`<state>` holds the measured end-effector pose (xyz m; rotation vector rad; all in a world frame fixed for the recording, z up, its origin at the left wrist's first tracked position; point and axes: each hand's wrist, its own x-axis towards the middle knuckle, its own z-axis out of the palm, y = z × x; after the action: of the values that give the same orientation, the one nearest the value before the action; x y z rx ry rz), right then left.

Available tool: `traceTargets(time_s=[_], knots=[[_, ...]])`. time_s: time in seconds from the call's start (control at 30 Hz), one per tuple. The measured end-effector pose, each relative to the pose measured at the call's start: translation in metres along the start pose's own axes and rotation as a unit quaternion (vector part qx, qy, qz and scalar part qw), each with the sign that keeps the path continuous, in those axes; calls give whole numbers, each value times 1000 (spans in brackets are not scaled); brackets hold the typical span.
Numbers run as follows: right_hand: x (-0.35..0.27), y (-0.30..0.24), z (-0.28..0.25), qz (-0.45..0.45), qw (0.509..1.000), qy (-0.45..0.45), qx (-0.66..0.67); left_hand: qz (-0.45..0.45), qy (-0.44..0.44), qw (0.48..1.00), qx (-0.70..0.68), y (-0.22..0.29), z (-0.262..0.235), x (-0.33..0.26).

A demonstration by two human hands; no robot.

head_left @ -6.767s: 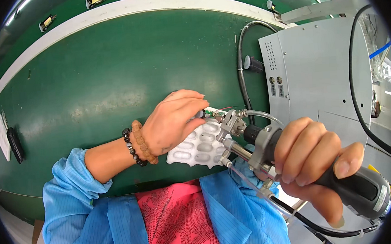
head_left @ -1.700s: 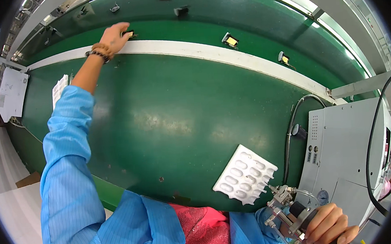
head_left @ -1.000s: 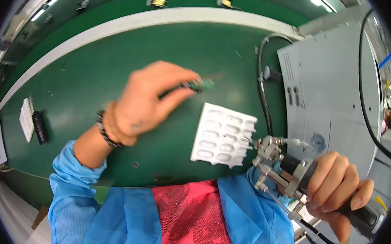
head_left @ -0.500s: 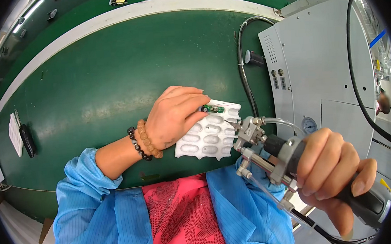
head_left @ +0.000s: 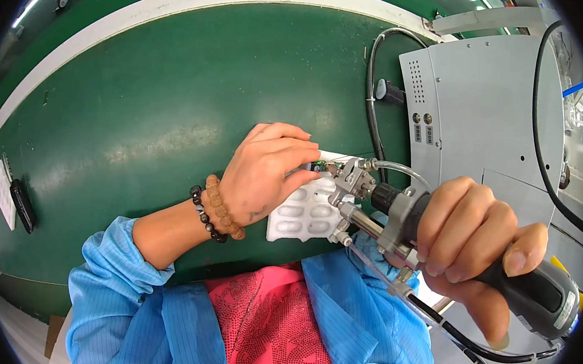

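Observation:
My left hand (head_left: 267, 173) has its thumb and fingers closed round one end of a small green circuit board (head_left: 321, 166) at the far edge of a white moulded tray (head_left: 301, 227). That tray has rows of oval hollows. In a wrapped grip, my right hand (head_left: 468, 237) holds a black-handled power screwdriver (head_left: 402, 218) with a metal head, a clear tube and a cable. The screwdriver's head reaches over the tray's right side to the board's right end. It partly hides the board, and whether its tip touches cannot be seen.
A large grey machine (head_left: 496, 113) stands at the right, with a thick black hose (head_left: 371, 95) and a small dark cylinder (head_left: 389, 92) beside it. On the green table's (head_left: 164, 96) left lie a black case (head_left: 23, 206) and a white pad (head_left: 4, 195).
My right hand has brought the screwdriver leftward and slightly up, so its head now overlaps the circuit board's right end. My left hand keeps its hold on the board. The view has shifted slightly.

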<state>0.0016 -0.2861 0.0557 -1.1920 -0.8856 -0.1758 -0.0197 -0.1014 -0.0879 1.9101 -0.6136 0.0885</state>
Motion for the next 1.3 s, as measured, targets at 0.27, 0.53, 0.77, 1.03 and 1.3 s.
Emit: traceTargets(time_s=[0.27,0.53,0.77,1.03,1.3], knots=[[0,6,1,6,1000,-9,0,-7,-3,1000,0,0,-2,1],[4,4,2,26,1000,-6,-14,-13,-9,1000,-6,2,-5,4],[2,10,-5,45,999,-26,0,-16,-13,1000,-5,3,-8,4],[7,-4,-5,69,997,27,-22,-12,-14,999,-29,5,-1,7],[-8,-82,-27,-20,998,-28,60,-28,32,998,-37,13,-17,9]])
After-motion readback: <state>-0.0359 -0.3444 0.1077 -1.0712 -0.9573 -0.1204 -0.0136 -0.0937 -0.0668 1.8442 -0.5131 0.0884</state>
